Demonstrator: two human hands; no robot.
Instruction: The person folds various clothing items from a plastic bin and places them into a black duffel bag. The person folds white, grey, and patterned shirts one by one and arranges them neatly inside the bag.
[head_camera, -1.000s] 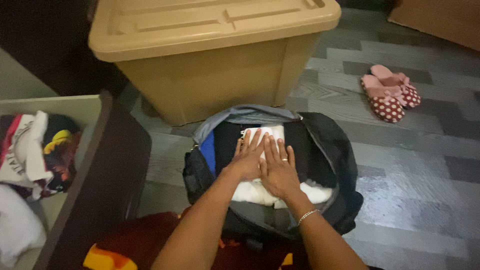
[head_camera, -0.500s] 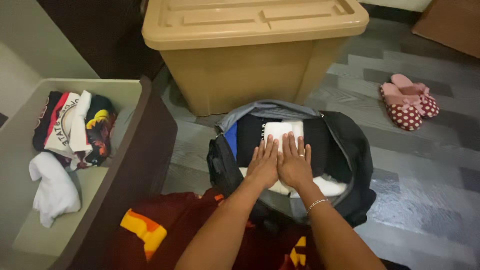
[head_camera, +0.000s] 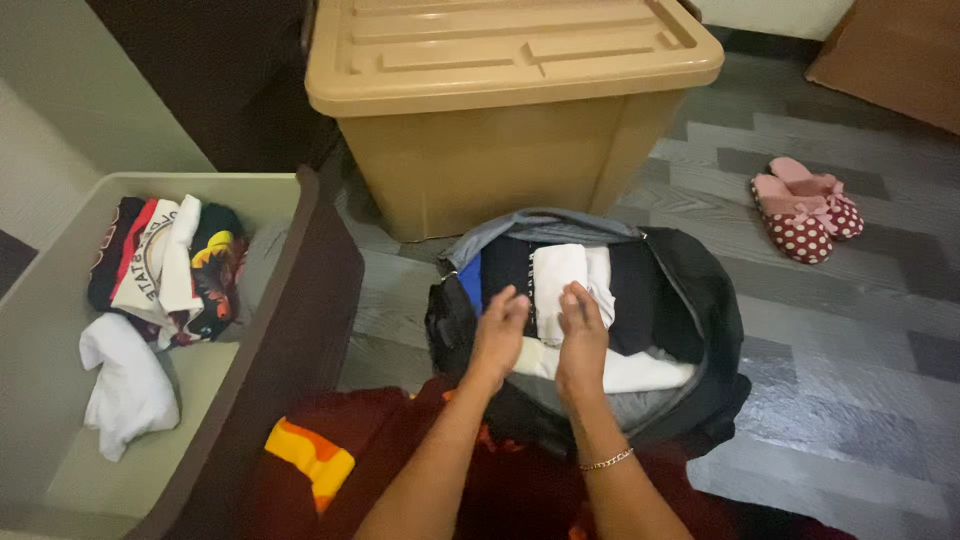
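White folded cloth (head_camera: 558, 278) is lying in the open black bag (head_camera: 700, 300) at the centre of the frame, between dark garments. Going left to right: a grey bin (head_camera: 60, 250) is holding printed shirts (head_camera: 165, 265) at the left; your left hand (head_camera: 497, 335) and right hand (head_camera: 581, 338) are hovering just above the cloth, fingers loosely spread, gripping nothing; a tan lidded tub (head_camera: 500, 110) is standing behind; polka-dot slippers (head_camera: 805, 210) are lying at upper right.
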